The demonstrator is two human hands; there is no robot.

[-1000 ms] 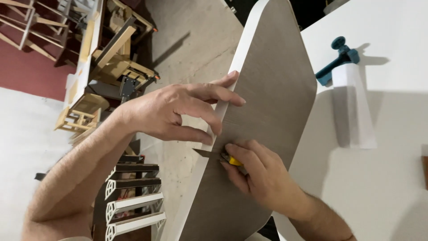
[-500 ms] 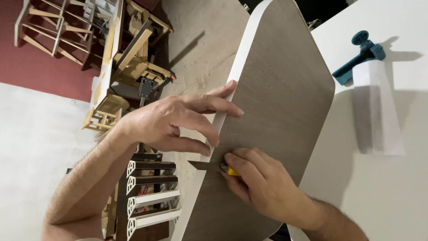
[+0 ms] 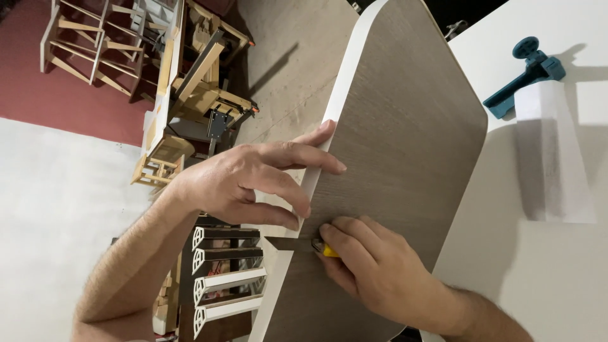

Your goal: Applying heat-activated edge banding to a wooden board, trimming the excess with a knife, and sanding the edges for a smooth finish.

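While the right hand [image 3: 373,269] was clamped around a yellow-handled utility knife [image 3: 303,245], its fingers curled tight over the handle, the blade stuck out leftward past the white edge band [image 3: 335,107] of a grey wood-grain panel [image 3: 405,145]. Left hand [image 3: 247,180] sat just above it, fingers spread and pressed onto the panel edge, thumb underneath near the blade, gripping nothing but bracing the edge. Panel ran diagonally from top middle to bottom, lying over a white worktable [image 3: 551,278]. On that table, upper right, a blue clamp [image 3: 522,79] touched a white block [image 3: 551,152], well apart from both hands. Left of the panel, down on the floor: stacked trim pieces [image 3: 225,272] below the left wrist, wooden frames and stools [image 3: 183,107] farther up.
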